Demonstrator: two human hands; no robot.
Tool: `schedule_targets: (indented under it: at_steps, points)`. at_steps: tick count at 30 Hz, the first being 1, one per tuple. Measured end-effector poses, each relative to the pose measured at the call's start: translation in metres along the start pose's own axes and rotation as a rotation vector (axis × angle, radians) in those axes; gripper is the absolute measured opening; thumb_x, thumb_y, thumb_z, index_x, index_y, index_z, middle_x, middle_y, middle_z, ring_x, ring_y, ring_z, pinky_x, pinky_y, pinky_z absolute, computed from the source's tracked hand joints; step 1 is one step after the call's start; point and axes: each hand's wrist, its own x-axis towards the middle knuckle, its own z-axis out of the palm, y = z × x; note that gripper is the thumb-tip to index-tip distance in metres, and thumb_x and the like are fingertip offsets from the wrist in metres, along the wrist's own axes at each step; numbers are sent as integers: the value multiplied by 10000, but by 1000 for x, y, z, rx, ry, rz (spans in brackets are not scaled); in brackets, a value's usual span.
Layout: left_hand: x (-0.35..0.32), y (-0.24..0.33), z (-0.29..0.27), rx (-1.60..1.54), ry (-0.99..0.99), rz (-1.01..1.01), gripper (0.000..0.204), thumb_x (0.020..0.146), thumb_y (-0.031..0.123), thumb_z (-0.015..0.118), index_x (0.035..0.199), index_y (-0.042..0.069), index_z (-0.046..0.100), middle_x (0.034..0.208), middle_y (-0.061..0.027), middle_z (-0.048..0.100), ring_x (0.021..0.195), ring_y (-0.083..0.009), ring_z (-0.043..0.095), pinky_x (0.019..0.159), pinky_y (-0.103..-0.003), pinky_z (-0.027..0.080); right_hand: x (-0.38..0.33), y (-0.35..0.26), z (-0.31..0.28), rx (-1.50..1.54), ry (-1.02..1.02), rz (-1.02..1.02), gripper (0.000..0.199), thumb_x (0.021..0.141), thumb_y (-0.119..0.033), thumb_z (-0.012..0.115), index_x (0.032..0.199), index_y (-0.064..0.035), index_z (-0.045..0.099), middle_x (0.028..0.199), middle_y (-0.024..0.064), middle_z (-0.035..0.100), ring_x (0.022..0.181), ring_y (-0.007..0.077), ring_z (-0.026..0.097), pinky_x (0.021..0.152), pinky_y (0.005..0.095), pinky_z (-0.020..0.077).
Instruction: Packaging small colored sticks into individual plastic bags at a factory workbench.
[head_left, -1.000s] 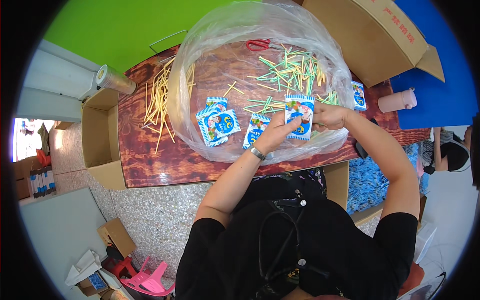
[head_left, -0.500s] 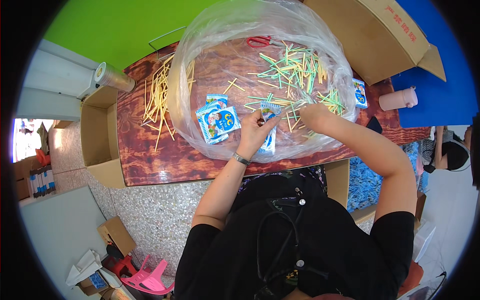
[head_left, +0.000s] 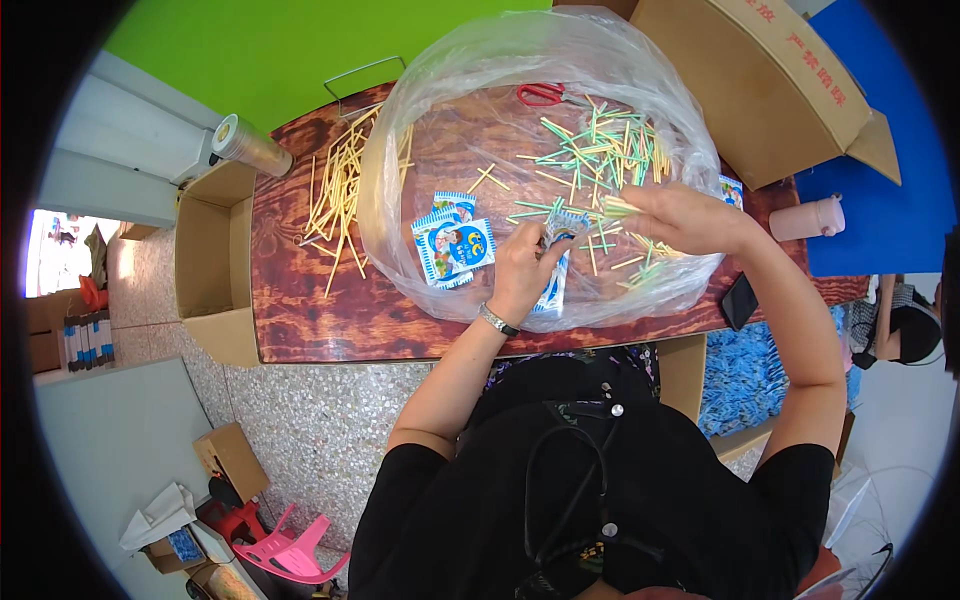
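Nearest the body, the left hand (head_left: 525,270) curls its fingers (head_left: 540,245) around a blue-and-white packet (head_left: 556,272), closed on it; the packet stands with its long axis running near to far, its open top end pointing away from the person and toward the right hand, its lower end sticking out below the palm toward the worktop (head_left: 300,310) edge. Just beyond and to the right, the right hand (head_left: 680,215) pinches a small bundle of sticks (head_left: 618,207) between thumb and fingertips, closed on them; the bundle lies roughly crosswise, its free ends pointing left toward the packet's top and stopping just beside it. Whether they touch cannot be told. Both hands work over a clear plastic bag (head_left: 400,150) spread on the dark wood. Left of the held packet lies a small stack of packets (head_left: 452,245), flat. Farther off, a loose heap of green sticks (head_left: 600,145) lies scattered inside the bag, with red scissors (head_left: 540,94) beyond it. Outside the bag, to the left, yellow sticks (head_left: 335,200) lie in a loose pile. A cardboard box (head_left: 770,90) stands at the far right.
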Motion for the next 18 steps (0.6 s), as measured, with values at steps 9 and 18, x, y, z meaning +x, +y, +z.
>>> schedule_targets:
  at_steps: [9, 18]
  points:
    - [7, 17, -5, 125, 49, 166, 290, 710, 93, 801, 841, 7, 557, 754, -121, 576, 626, -269, 586, 528, -359, 460, 19, -18, -7, -135, -25, -182, 220, 918, -216, 568, 973, -3, 569, 770, 214, 621, 783, 414, 615, 696, 494, 466]
    - [8, 13, -5, 187, 71, 328, 304, 669, 12, 778, 908, 14, 590, 829, -115, 606, 703, -280, 619, 565, -356, 497, 31, -40, -6, -520, -72, -60, 368, 841, -294, 681, 980, 19, 547, 772, 216, 641, 778, 410, 637, 701, 479, 501]
